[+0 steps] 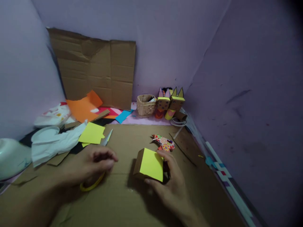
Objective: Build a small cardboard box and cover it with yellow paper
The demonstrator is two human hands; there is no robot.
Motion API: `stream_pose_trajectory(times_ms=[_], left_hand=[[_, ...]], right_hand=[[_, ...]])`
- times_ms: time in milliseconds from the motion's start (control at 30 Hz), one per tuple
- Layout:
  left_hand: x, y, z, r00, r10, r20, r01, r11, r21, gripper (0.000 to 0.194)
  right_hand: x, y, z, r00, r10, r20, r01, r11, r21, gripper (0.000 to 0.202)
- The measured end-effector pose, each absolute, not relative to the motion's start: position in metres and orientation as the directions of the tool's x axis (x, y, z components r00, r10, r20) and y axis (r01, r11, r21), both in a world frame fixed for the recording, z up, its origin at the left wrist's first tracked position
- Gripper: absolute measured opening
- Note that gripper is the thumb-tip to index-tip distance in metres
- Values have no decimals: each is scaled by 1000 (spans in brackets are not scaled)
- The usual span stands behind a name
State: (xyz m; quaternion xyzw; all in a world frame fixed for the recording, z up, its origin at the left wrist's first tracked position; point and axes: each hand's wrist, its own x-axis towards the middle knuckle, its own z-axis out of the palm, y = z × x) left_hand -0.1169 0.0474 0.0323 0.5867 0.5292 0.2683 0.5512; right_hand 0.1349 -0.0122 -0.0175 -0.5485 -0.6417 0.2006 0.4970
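Note:
My right hand (174, 183) grips a small brown cardboard box (138, 164), thumb at the near side and fingers at the far right edge. A yellow paper square (152, 164) covers its top. To the left, my left hand (97, 164) hovers, slightly blurred, its fingers loosely curled and no object visible between them. A yellow loop (91, 186) shows partly under that hand; whether it belongs to the pointed blade (107, 137) beyond the hand is hidden. Past the box lies a flower-patterned piece (164, 142).
Yellow paper (92, 133), orange paper (82, 107) and white tissue (56, 145) lie at left. A woven basket (145, 105) and two eared cardboard figures (163, 103) stand at the back. A cardboard sheet (94, 72) leans on the wall; a thin stick (183, 150) lies right.

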Motion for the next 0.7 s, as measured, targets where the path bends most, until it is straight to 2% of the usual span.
stream_pose_trajectory(times_ms=[100,200,267,333,433,567,700], left_hand=[[-86,61,29,277,927,-251,236,188,954,17],[-80,59,22,219,954,-203,-27,213,977,17],[-79,51,23,298,929,-222,-203,289,936,16],[-74,40,27,423,868,-259,-320,411,853,17],[-62,24,29,551,787,-278,-419,549,723,19],[-53,14,17,605,750,-269,-483,614,625,16],[-55,15,9,530,783,-325,-520,603,605,18]], right_hand=[[130,-8,-26,-29,880,473,542,412,-732,53],[127,-9,-26,-118,841,529,548,499,-671,55],[126,-12,-20,-46,809,586,514,522,-681,51],[124,-17,-10,73,795,602,439,516,-735,32],[119,-21,4,137,817,561,320,499,-805,12],[108,-18,15,30,824,566,284,536,-795,15],[95,-14,14,-89,775,625,326,616,-717,22]])
